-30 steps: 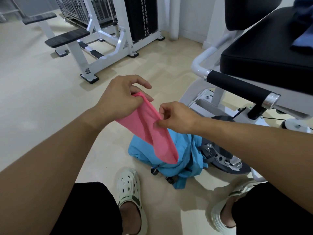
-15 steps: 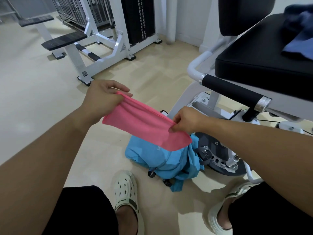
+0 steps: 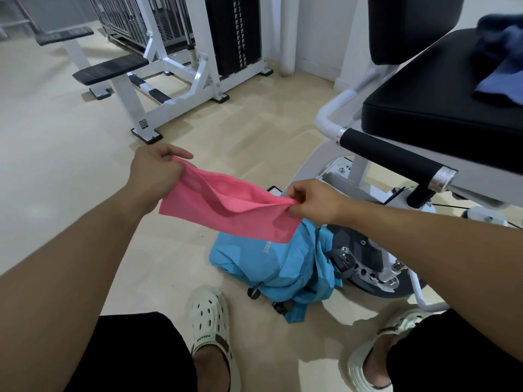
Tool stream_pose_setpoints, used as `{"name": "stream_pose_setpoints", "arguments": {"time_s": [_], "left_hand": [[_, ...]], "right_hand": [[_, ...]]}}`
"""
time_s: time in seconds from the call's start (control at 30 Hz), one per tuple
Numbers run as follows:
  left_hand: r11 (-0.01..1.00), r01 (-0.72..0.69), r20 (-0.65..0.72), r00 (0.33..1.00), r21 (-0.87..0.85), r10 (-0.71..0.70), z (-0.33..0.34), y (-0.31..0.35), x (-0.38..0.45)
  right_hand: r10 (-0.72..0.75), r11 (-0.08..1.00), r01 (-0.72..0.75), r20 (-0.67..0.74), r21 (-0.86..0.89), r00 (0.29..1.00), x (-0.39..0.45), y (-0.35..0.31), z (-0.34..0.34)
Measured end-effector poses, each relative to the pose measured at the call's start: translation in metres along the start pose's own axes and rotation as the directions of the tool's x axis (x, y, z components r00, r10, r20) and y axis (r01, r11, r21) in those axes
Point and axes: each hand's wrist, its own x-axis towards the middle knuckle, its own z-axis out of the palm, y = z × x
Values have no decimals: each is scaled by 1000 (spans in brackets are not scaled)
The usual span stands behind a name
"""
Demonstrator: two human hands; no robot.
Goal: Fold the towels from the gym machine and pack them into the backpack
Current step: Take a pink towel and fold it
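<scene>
pink towel (image 3: 226, 213) stretched between both hands, left hand (image 3: 154, 172) and right hand (image 3: 314, 200) pinching its ends.

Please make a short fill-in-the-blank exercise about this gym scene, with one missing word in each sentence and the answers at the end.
1. The left hand and the right hand hold a towel whose colour is ____.
2. The light blue backpack lies on the ____.
3. A dark blue towel lies on the black ____ of the gym machine.
4. Both feet wear white ____.

Missing words: pink; floor; seat; clogs
</scene>
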Motion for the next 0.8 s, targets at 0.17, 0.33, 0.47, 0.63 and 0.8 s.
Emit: {"name": "stream_pose_setpoints", "arguments": {"time_s": [0.17,0.33,0.47,0.63,0.8], "left_hand": [[999,32,-117,993,21,-29,-2,-4,9],[982,178,-137,973,-68,-186,-4,-21,18],[974,225,-66,972,-21,-226,-5,-29,22],[896,436,97,891,84,-443,-7,-45,13],[853,501,310,842,-148,-441,-3,-43,12]], "right_hand": [[56,993,-47,-86,105,995,0,-1,-5],[165,971,-166,20,170,986,1,8,-16],[174,923,-190,77,335,982,-2,5,-18],[184,872,-227,141,433,973,-4,7,-28],[288,862,-294,79,413,954,-1,12,-27]]}}
